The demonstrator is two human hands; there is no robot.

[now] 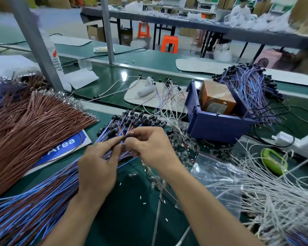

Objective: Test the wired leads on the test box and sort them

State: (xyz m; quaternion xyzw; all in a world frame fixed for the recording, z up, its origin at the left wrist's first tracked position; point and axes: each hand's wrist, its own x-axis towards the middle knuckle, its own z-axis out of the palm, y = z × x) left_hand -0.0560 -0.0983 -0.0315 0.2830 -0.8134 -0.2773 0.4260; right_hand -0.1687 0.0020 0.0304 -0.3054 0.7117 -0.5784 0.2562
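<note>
A thick bundle of blue and brown leads [34, 206] with black end caps [132, 119] lies across the green bench from lower left to centre. My left hand [98, 167] rests on this bundle and pinches one lead near its black end. My right hand [149, 148] pinches the same lead end from the right, fingertips meeting the left hand's. An orange test box [215, 98] sits in a blue bin [215, 125] to the right. Behind the bin lies a second heap of blue leads [247, 89].
A fan of brown wires [25, 125] covers the left side. White wires [274, 192] and a clear plastic bag [217, 176] lie at right, with a green tool [274, 162] and a white power strip [295, 142]. Loose white leads [167, 96] lie on a pad behind.
</note>
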